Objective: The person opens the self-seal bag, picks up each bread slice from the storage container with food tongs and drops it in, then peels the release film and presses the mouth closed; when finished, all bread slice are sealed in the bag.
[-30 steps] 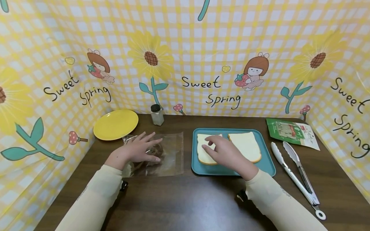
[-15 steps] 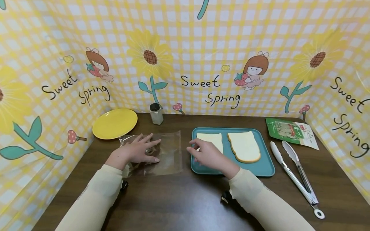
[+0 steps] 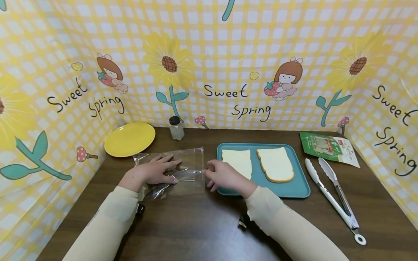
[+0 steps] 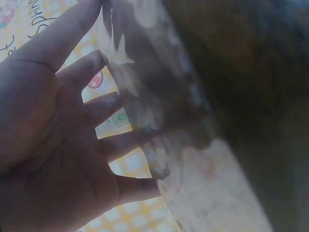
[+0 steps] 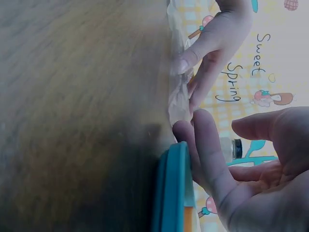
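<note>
In the head view, a clear plastic bag (image 3: 192, 185) lies flat on the dark wooden table. My left hand (image 3: 151, 172) rests on its left part with fingers spread, and the left wrist view shows the film (image 4: 159, 82) against those fingertips. At the bag's right edge is my right hand (image 3: 225, 177), its fingers loosely bent. Thumb and fingers stand apart in the right wrist view, with fingertips close to the bag's edge (image 5: 178, 104); whether they touch it I cannot tell. The right hand partly overlaps a blue tray (image 3: 267, 189) bearing two bread slices (image 3: 277, 165).
At the back left sit a yellow plate (image 3: 130, 139) and a small jar (image 3: 176, 129) with a black lid. Metal tongs (image 3: 341, 206) lie right of the tray, below a green and white pouch (image 3: 326, 146). A checked cloth (image 3: 228, 65) walls the table's back and sides.
My right hand has moved left from above the tray to the bag's right edge, uncovering the bread. The bag's film has shifted and creased slightly. My left hand stays on it.
</note>
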Tool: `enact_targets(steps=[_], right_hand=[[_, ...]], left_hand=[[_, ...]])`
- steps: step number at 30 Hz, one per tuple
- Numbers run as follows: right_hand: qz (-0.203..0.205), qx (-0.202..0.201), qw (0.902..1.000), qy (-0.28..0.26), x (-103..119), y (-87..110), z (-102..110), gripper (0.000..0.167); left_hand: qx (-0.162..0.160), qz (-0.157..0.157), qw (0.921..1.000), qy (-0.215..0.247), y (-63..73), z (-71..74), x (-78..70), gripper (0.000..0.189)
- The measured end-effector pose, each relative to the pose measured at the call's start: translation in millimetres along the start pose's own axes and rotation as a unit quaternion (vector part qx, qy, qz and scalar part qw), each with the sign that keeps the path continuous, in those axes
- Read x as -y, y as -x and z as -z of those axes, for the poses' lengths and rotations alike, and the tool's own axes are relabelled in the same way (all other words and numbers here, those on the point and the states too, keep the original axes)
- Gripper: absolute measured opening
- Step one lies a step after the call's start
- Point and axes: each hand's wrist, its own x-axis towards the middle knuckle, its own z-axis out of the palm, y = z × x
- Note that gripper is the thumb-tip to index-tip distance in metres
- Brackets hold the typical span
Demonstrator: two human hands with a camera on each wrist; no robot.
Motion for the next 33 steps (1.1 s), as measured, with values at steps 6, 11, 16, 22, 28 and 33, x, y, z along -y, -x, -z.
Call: enact_targets(steps=[6,11,16,22,28,33], right_hand=[[-0.002,0.002,1.0000,-0.008,-2.0,-5.5,-2.1,0.063],[0.008,-0.001,1.0000,-0.001,-4.3,-8.5,-2.3,0.056],[0.019,-0.009,0.9997,0.012,-3.6,-11.3,-4.3,0.048],[0.029,-0.007,0.9994,0.018,0.4,-17.9,-8.8,0.045],[0.028,0.008,0.9981,0.055,4.5,-22.5,-10.7,0.044],[0.015,0.005,0.9970,0.075,8.9,-26.1,-12.6,0.047]], left_hand=[[-0.007,-0.003,0.9999,-0.015,1.9,1.4,-1.6,0.083],[-0.016,-0.006,0.9996,-0.020,3.3,1.1,-3.2,0.081],[-0.024,-0.010,0.9996,-0.015,2.9,-0.8,-4.9,0.079],[-0.051,-0.029,0.9983,-0.010,2.4,-3.6,-5.1,0.073],[-0.060,-0.041,0.9973,0.006,1.6,-5.7,-6.6,0.071],[-0.070,-0.056,0.9959,0.008,0.5,-6.3,-8.8,0.071]])
